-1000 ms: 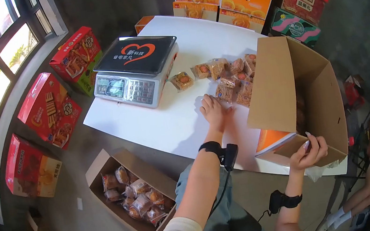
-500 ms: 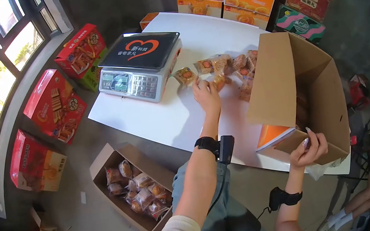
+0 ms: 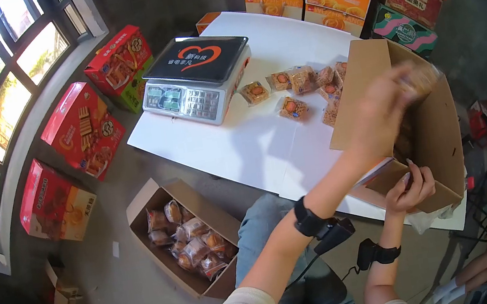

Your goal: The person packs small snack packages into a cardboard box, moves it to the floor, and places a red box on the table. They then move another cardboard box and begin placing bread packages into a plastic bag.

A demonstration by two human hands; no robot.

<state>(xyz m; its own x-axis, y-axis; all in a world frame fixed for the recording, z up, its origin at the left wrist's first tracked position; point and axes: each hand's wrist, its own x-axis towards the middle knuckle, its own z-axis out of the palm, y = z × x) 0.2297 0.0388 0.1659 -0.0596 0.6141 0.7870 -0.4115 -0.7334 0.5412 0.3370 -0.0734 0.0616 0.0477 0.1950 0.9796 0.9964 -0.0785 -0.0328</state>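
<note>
Head view is showing the left hand (image 3: pixel 388 108) blurring over the open cardboard box (image 3: pixel 423 126), fingers seeming to pinch a wrapped pastry packet (image 3: pixel 421 78): light, crinkly, crushable, best taken by its edges. The right hand (image 3: pixel 411 188) is gripping the box's near flap. More packets (image 3: pixel 303 89) are lying left of the box on the bench (image 3: pixel 242 146).

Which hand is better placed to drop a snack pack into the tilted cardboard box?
Left. The left hand, blurred, is raised at the mouth of the cardboard box with a snack pack seemingly in its fingers. The right hand grips the box's lower flap, probably steadying it.
</note>
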